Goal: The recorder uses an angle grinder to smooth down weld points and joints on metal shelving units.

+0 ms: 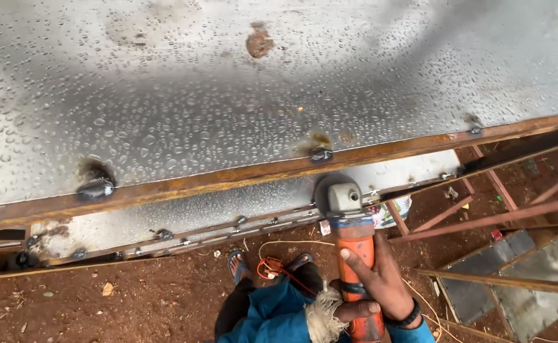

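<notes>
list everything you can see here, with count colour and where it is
metal sheet: one, grey, wet with droplets, fills the upper frame
rusty bar: one, brown, runs across the sheet
weld blobs: several, dark, along the bar
angle grinder: one, orange with grey head, centre, at the bar
metal frames: several, rust-red, on the right
ground: red-brown dirt, below
sandals: two, blue, on the feet
right hand: grips the grinder body
left hand: holds the grinder's rear, frayed cuff

Right hand (380, 279) and left hand (355, 311) both clenched, arms extended forward
</notes>
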